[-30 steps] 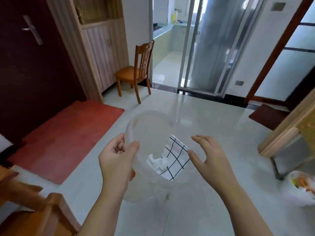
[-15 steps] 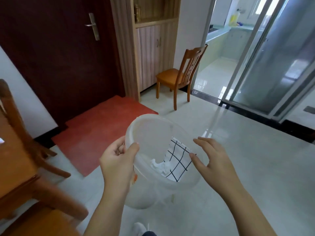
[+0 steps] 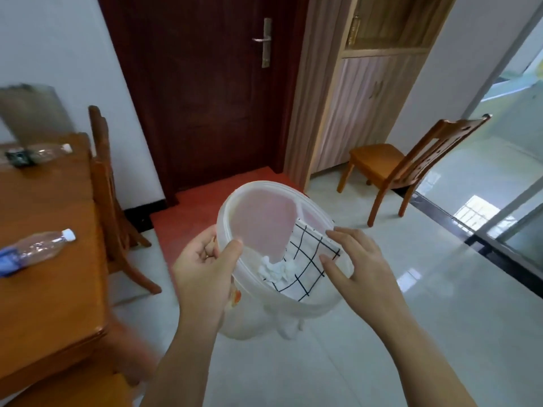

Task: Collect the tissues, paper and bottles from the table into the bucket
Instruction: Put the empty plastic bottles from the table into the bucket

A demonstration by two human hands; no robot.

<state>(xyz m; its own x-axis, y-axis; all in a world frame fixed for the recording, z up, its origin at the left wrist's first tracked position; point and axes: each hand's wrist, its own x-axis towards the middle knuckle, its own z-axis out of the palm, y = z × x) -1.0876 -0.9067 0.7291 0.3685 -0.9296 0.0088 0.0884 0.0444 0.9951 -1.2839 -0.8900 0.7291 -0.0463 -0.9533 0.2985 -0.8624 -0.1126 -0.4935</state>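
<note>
My left hand (image 3: 205, 268) grips the near-left rim of a translucent white plastic bucket (image 3: 258, 212), held in the air in front of me. Inside it lie a crumpled white tissue (image 3: 274, 270) and a sheet of white paper with a black grid (image 3: 305, 259). My right hand (image 3: 358, 265) hovers at the bucket's right rim with straight fingers beside the paper's edge. On the wooden table (image 3: 47, 277) at the left lie two empty clear bottles: a near one with a blue label (image 3: 35, 249) and a far one (image 3: 41, 155).
A wooden chair (image 3: 111, 207) stands tucked against the table's right side. Another wooden chair (image 3: 411, 165) stands by the cabinet at the right. A red mat (image 3: 194, 212) lies before the dark door. Pale tiled floor stretches to the right.
My view has swung left, bringing the table and both bottles into sight. Both hands and the bucket keep the same pose relative to each other.
</note>
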